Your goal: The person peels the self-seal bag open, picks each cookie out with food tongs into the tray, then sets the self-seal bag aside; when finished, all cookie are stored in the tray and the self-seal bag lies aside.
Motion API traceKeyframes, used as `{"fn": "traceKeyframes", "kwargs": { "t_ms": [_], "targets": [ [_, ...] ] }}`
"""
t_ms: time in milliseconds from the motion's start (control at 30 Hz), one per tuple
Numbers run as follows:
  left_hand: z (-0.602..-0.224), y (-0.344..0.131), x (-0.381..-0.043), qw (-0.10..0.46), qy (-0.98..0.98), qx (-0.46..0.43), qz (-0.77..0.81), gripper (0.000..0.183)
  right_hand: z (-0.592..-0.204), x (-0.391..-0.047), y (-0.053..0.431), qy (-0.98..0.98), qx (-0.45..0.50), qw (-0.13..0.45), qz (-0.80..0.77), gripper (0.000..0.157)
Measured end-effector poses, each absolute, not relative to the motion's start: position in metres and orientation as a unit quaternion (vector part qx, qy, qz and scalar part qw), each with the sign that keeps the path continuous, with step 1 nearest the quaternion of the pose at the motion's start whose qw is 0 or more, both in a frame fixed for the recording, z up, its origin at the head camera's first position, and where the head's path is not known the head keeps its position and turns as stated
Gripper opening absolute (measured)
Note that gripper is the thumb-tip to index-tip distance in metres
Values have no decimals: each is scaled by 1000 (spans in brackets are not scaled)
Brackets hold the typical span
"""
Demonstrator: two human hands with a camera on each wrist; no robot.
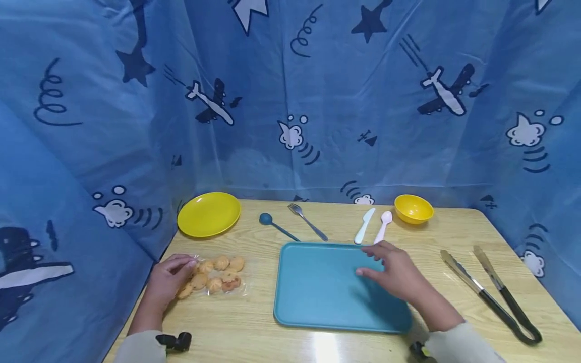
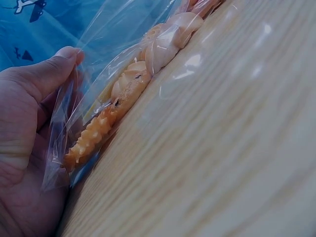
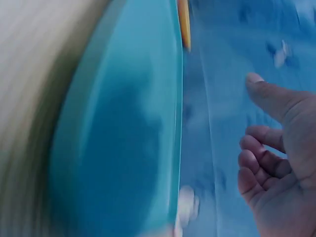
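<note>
At the table's left side lies a clear plastic bag of cookies [image 1: 221,275], several round golden pieces inside. My left hand [image 1: 169,276] pinches the bag's left edge between thumb and fingers; in the left wrist view the film of the bag [image 2: 133,84] runs up to the thumb [image 2: 61,61]. A teal rectangular tray [image 1: 327,287] sits in the middle. Over its right part hovers my right hand [image 1: 395,269], holding nothing, thumb apart from the loosely bent fingers. The right wrist view shows that hand [image 3: 281,143] beside the tray [image 3: 123,148].
Behind the tray lie a dark teal spoon [image 1: 266,219], a fork [image 1: 308,222], a pale knife [image 1: 364,225] and a pink spoon [image 1: 385,224]. A yellow plate [image 1: 209,214] stands back left, a yellow bowl [image 1: 414,209] back right. Tongs [image 1: 495,297] lie at right; a blue curtain [image 1: 290,101] hangs behind.
</note>
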State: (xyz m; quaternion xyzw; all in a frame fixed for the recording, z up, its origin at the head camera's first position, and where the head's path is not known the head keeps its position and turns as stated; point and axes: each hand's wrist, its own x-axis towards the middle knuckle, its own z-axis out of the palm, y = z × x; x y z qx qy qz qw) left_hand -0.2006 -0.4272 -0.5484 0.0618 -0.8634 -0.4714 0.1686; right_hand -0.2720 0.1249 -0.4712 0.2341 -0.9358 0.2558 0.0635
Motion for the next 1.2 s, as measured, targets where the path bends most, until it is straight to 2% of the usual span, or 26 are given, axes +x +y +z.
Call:
{"fn": "traceKeyframes", "kwargs": {
  "t_ms": [100,200,400,633,767,1200],
  "targets": [
    [-550,-427,-202,163,-868,69,-464,34,-472,-275,186,-947,174,77,259,53],
    [-550,-426,-203,159,-872,84,-456,36,-472,-272,239,-960,105,68,249,62],
    [-549,-425,-204,150,-877,100,-445,37,-479,-253,309,-970,14,80,228,73],
    [-549,-422,-202,155,-873,108,-449,38,-490,-247,353,-974,-48,95,199,90],
    [-550,-421,-199,146,-872,128,-450,38,-494,-245,369,-977,-75,64,191,99],
    [-541,-418,-200,107,-882,148,-434,42,-509,-245,383,-977,-88,-7,192,107]
  ]
}}
